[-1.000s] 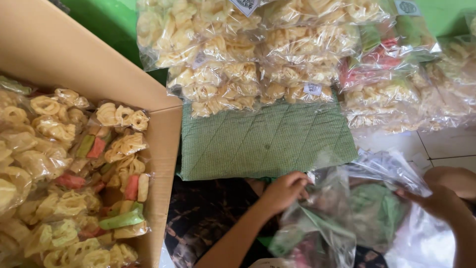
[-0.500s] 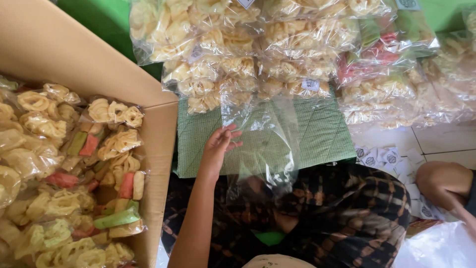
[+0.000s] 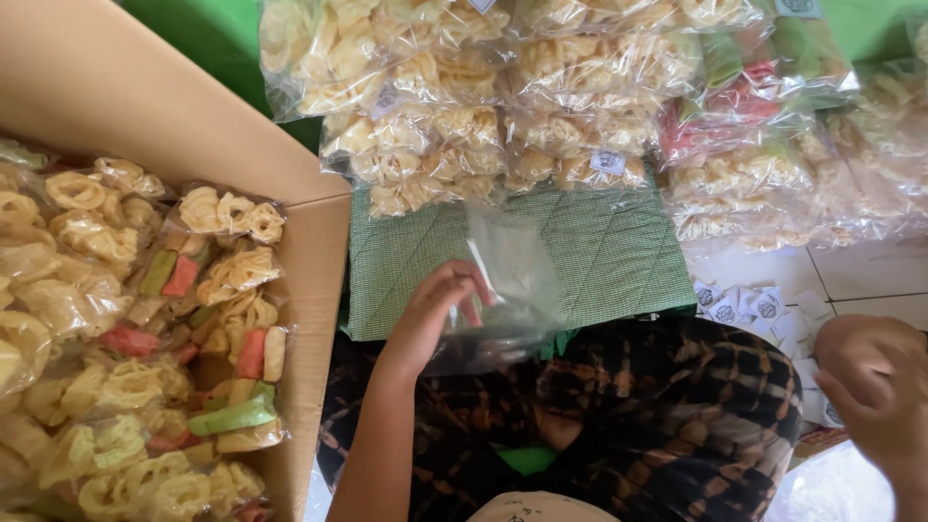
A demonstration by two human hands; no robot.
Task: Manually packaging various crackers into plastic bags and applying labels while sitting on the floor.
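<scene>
Clear plastic bag [image 3: 507, 290], just one and empty, sits at the centre of the frame, held up over the near edge of a green woven mat [image 3: 599, 256] by the left hand [image 3: 435, 314], whose grip is pinching the bag's side between thumb and curled fingers. At the right edge of the frame the right hand [image 3: 870, 387] hangs well apart from the bag, fingers loosely curled with nothing in them that I can make out. Just above that hand lies a scatter of small white paper labels [image 3: 764, 309] on the tiled floor, too many and too overlapped to count. Along the top of the frame filled cracker bags [image 3: 454, 116] are heaped, at least eight of them, mostly pale yellow curls, with two or three toward the upper right showing red and green pieces. On the left stands one open cardboard box [image 3: 309, 290], packed with more sealed packets of crackers [image 3: 222, 290]; I can tell about six apart. One dark patterned cloth [image 3: 696, 406] covers the person's lap at the bottom.
</scene>
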